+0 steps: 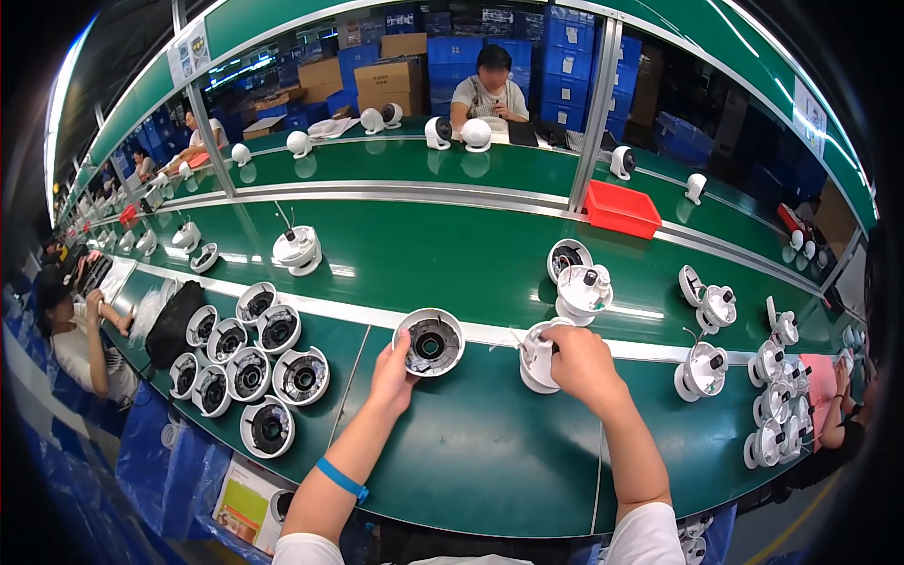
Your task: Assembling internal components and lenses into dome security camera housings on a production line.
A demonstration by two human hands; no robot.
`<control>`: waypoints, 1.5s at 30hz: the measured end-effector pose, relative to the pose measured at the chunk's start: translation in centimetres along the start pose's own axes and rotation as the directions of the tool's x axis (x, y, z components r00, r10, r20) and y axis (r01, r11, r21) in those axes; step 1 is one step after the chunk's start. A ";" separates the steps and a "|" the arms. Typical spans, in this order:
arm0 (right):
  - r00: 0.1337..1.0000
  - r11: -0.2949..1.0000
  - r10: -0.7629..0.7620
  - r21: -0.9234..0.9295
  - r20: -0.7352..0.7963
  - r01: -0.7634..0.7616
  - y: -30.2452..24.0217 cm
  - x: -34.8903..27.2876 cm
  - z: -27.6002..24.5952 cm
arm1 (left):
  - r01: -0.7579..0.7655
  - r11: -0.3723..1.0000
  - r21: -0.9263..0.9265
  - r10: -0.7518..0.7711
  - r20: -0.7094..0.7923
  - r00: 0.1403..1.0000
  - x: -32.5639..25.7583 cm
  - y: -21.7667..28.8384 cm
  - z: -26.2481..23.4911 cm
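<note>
My left hand [394,372] grips the near rim of a round white housing with a black ring inside [429,342], which stands tilted on the green bench [471,443]. My right hand [576,360] is closed over a white dome-shaped unit [537,358] just to the right of it. A white assembled unit with black knobs [583,288] and a white ring shell [568,257] stand on the green conveyor belt [443,254] beyond my right hand.
Several white ring housings [247,367] are clustered at the left on the bench beside a black bag [174,322]. More white assembled units [774,395] line the right. A red bin [621,208] sits on the far rail. Other people work across and along the line.
</note>
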State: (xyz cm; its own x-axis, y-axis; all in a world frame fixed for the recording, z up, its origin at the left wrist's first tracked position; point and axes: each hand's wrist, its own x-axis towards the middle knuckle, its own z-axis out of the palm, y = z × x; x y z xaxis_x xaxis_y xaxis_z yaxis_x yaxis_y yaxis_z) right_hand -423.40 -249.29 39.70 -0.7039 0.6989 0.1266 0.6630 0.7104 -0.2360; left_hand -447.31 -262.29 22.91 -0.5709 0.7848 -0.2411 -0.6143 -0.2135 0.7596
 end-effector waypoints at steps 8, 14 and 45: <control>0.993 0.832 0.046 0.546 0.113 -0.101 -3.1 1.7 5.9 | 0.133 0.954 -0.269 -0.085 0.184 0.979 -0.9 -0.9 1.7; 0.927 0.896 -0.354 0.239 -0.122 0.374 -1.5 5.7 9.5 | 0.160 0.951 -0.265 -0.051 0.377 0.925 2.4 -1.6 -1.7; 0.763 0.760 -0.646 0.089 -0.009 0.644 2.5 20.3 31.0 | -0.015 0.950 -0.312 0.184 0.521 0.834 22.9 -11.3 -7.9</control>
State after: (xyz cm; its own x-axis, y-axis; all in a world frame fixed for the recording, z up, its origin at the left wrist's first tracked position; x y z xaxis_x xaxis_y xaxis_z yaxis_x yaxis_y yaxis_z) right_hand -443.92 -235.82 11.83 -0.9632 0.0751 0.2581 0.0276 0.9827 -0.1830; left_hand -457.76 -246.47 4.02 -0.3058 0.9178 0.2534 -0.7448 -0.3964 0.5368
